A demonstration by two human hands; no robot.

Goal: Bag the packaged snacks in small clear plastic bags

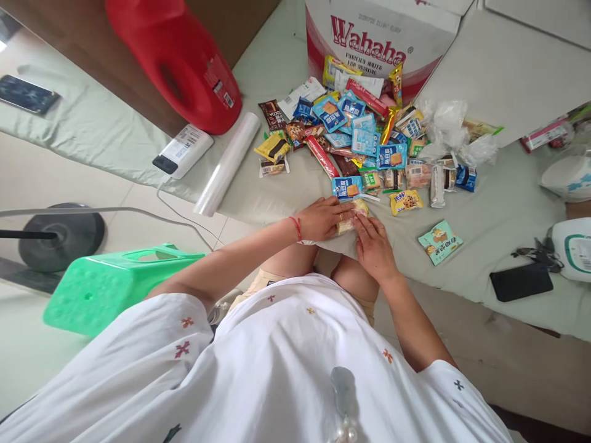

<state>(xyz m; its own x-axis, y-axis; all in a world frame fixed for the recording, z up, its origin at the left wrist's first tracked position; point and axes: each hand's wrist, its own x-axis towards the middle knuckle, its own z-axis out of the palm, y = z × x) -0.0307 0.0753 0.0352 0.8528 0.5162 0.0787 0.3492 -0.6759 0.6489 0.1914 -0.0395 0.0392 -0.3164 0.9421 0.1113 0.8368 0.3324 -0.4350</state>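
My left hand (323, 218) and my right hand (373, 243) meet at the near edge of a pale green sheet (498, 209). Both are closed on a small clear-wrapped snack packet (354, 215) held between them. Just beyond lies a pile of several snack packets (364, 138), many blue, some red and yellow. A single green packet (439, 241) lies apart to the right of my right hand.
A Wahaha cardboard box (369, 43) stands behind the pile. A red jug (184, 61), a roll of clear film (228, 161) and a white power bank (183, 149) lie to the left. A green plastic stool (106, 286) is by my left arm. A black phone (521, 282) lies at right.
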